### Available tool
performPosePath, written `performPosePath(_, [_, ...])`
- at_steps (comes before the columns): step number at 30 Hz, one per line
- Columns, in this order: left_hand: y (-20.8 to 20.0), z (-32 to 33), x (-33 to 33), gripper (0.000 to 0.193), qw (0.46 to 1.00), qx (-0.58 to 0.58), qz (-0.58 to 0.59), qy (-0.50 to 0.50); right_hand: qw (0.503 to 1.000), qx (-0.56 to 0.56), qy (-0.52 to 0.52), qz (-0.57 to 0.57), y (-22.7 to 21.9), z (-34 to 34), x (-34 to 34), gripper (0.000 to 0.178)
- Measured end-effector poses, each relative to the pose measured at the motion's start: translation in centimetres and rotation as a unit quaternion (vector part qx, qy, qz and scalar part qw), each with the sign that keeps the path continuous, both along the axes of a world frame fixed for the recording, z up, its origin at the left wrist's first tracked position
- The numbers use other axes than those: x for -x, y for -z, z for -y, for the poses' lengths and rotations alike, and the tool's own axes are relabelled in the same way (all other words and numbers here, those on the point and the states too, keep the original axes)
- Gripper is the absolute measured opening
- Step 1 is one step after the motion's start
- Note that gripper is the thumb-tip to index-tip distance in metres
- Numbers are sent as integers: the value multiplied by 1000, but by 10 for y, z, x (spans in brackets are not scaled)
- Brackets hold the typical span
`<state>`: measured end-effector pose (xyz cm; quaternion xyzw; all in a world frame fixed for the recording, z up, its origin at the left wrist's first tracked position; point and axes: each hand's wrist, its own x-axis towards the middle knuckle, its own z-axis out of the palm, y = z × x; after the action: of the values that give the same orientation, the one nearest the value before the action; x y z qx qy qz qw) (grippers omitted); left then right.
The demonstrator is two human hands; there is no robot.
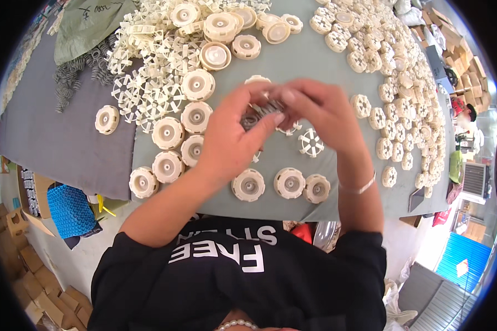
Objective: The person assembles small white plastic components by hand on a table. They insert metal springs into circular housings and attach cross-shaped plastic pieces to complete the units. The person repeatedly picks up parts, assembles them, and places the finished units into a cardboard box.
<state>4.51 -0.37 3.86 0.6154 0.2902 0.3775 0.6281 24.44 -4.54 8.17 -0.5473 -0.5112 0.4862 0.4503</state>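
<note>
My left hand (233, 129) is closed around several grey metal coil springs (250, 120), which show between its thumb and fingers. My right hand (321, 110) meets it over the table, fingers curled and bent in toward the springs. What the right fingertips pinch is smeared by motion and partly hidden. Below and beside the hands lie white spoked plastic pieces, one of them a spoked wheel (311, 143). Nearer to me sit round cream plastic caps, such as one cap (248, 185) and another cap (289, 183). A further cap (257, 80) is partly covered by my hands.
White spoked pieces (149, 71) are heaped at the far left, bordered by cream caps (197, 85). More grey springs (72, 83) lie beside a green sack (88, 25). Many cream wheel-shaped parts (389, 129) spread along the right. A dark phone-like slab (416, 199) rests at the right front edge.
</note>
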Motion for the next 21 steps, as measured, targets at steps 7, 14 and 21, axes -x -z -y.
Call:
performPosePath(7, [15,9,-9,35,987,-153,-49,7,995,-9,68,-69,28,48,-12,27])
performPosePath(14, [13,-12,15,28,910,344,71,222,950,-272,-6,157,19,49,-31,35])
performPosePath(21, [11,-1,6,34,881,413,64,222,910,-85,232,332,54,39,-69,29])
